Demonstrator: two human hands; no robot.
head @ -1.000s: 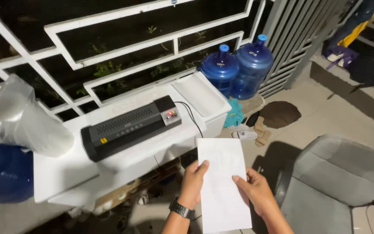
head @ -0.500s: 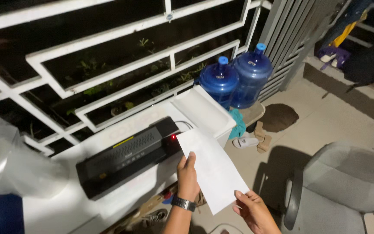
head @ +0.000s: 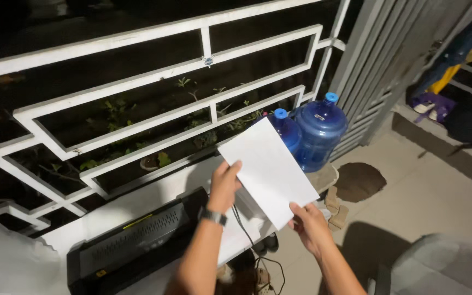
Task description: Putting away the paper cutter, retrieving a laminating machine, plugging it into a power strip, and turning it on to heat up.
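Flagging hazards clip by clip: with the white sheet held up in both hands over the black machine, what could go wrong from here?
1. The white sheet is pinched only at its edges by the left hand and right hand; it might bend or crease.
2. The black cord dangles below the black machine; an arm could snag it.

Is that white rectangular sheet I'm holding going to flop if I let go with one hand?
Probably only slightly: the white rectangular sheet stays flat between the left hand and right hand, suggesting some stiffness. It looks thin, so likely light.

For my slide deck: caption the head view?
Both hands, left hand and right hand, hold a white sheet above a black laminator.
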